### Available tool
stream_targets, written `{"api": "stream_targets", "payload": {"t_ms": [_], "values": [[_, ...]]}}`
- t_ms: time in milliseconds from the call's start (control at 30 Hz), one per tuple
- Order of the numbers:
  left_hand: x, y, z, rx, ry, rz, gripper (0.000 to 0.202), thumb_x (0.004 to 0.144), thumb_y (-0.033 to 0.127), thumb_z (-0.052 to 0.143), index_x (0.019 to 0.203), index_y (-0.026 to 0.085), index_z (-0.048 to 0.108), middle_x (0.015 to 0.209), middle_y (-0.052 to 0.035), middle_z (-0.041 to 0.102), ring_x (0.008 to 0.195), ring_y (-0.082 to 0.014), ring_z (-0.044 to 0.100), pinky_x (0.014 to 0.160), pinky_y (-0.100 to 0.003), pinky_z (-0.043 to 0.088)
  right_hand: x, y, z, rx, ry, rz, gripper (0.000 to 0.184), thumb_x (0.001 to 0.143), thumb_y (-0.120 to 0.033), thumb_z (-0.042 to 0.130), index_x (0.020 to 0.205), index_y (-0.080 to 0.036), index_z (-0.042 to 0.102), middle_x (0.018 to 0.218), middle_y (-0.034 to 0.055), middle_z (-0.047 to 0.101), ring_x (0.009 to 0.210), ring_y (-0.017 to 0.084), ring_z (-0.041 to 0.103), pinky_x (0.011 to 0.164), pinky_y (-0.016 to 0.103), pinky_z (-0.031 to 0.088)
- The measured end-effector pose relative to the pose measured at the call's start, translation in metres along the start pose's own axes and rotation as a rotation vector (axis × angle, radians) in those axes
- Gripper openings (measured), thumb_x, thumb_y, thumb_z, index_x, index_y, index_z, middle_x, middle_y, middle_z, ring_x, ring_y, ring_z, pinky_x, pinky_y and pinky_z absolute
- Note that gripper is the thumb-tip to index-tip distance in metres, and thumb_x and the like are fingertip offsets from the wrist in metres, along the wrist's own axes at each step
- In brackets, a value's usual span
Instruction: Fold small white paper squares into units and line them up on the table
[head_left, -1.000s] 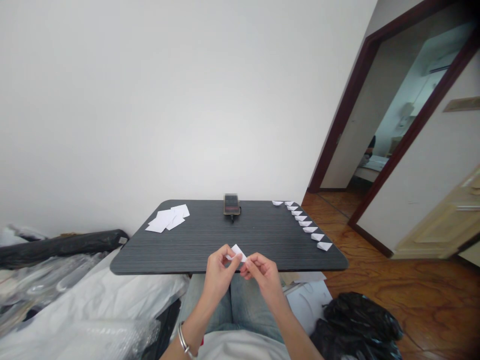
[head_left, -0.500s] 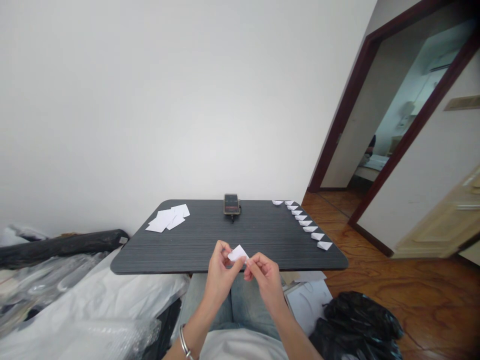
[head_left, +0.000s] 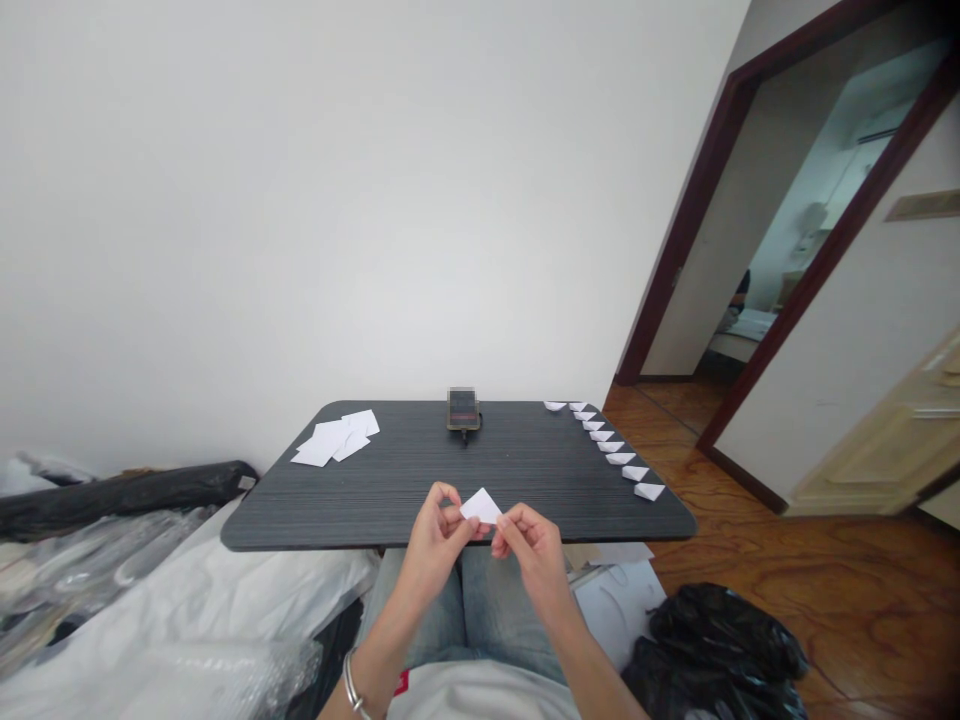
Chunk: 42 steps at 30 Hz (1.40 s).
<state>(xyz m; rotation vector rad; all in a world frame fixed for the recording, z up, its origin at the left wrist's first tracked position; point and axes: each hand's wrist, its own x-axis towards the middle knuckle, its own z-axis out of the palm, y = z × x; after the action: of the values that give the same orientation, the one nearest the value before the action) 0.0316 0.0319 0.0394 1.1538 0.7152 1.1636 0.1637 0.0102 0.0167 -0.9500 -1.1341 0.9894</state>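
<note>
2 bare hands, both narrowed to a pinch: the left hand [head_left: 433, 548] and the right hand [head_left: 534, 553] hold 1 folded white paper triangle [head_left: 481, 507] between their fingertips, 1 hand at each end. Its long axis runs roughly crosswise, its apex points away from the person, and it sits midway between the hands, above the near part of the dark wood-grain table [head_left: 510, 480]. 1 metal bangle [head_left: 351, 685] circles the left wrist. On the table: 9 small folded paper pieces [head_left: 611, 446] in a diagonal row along the right edge, 1 loose pile of white paper sheets [head_left: 330, 438] toward the far left, 1 blurred device on a stand [head_left: 463, 409] at the far edge.
</note>
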Motion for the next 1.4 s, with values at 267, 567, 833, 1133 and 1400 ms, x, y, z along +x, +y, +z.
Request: {"api": "stream_targets", "payload": {"t_ms": [267, 567, 833, 1133, 1400], "values": [[0.000, 0.004, -0.009, 0.025, -0.073, -0.006, 0.042, 0.069, 0.040, 0.069, 0.086, 0.022, 0.035, 0.063, 0.0013, 0.068, 0.063, -0.0154, 0.067, 0.069, -0.029, 0.050, 0.003, 0.003, -0.002, 0.057, -0.024, 0.067, 0.028, 0.076, -0.037, 0.062, 0.059, -0.017, 0.055, 0.048, -0.0023, 0.057, 0.043, 0.010, 0.050, 0.046, 0.021, 0.041], [0.002, 0.000, 0.000, 0.039, -0.012, 0.029, 0.049, 0.062, 0.030, 0.074, 0.087, 0.023, 0.033, 0.064, 0.0040, 0.066, 0.057, -0.0128, 0.063, 0.059, -0.023, 0.046, 0.000, -0.002, 0.001, 0.032, -0.016, 0.052, 0.028, 0.076, -0.039, 0.062, 0.059, -0.018, 0.055, 0.048, -0.0025, 0.057, 0.043, 0.010, 0.051, 0.046, 0.021, 0.043], [0.002, -0.002, 0.002, 0.069, 0.025, 0.040, 0.050, 0.063, 0.020, 0.071, 0.093, 0.022, 0.032, 0.060, 0.0061, 0.065, 0.051, -0.0109, 0.061, 0.055, -0.021, 0.044, -0.001, -0.002, 0.000, -0.016, -0.037, 0.048, 0.025, 0.075, -0.037, 0.063, 0.062, -0.018, 0.057, 0.049, -0.0026, 0.058, 0.045, 0.011, 0.053, 0.047, 0.021, 0.044], [0.002, 0.003, -0.015, 0.089, -0.067, -0.032, 0.055, 0.067, 0.026, 0.070, 0.107, 0.019, 0.033, 0.063, 0.0017, 0.068, 0.061, -0.0142, 0.066, 0.065, -0.026, 0.049, 0.003, 0.001, -0.005, -0.089, -0.121, 0.061, 0.027, 0.081, -0.039, 0.057, 0.065, -0.017, 0.057, 0.049, -0.0026, 0.058, 0.046, 0.011, 0.054, 0.048, 0.020, 0.043], [0.004, 0.001, -0.019, 0.182, -0.142, -0.022, 0.032, 0.070, 0.033, 0.069, 0.091, 0.015, 0.054, 0.070, -0.0010, 0.065, 0.068, -0.0151, 0.061, 0.069, -0.027, 0.046, 0.006, 0.010, -0.009, -0.161, -0.147, 0.076, 0.025, 0.080, -0.037, 0.058, 0.066, -0.016, 0.055, 0.047, -0.0032, 0.055, 0.044, 0.010, 0.051, 0.047, 0.020, 0.040]]}}
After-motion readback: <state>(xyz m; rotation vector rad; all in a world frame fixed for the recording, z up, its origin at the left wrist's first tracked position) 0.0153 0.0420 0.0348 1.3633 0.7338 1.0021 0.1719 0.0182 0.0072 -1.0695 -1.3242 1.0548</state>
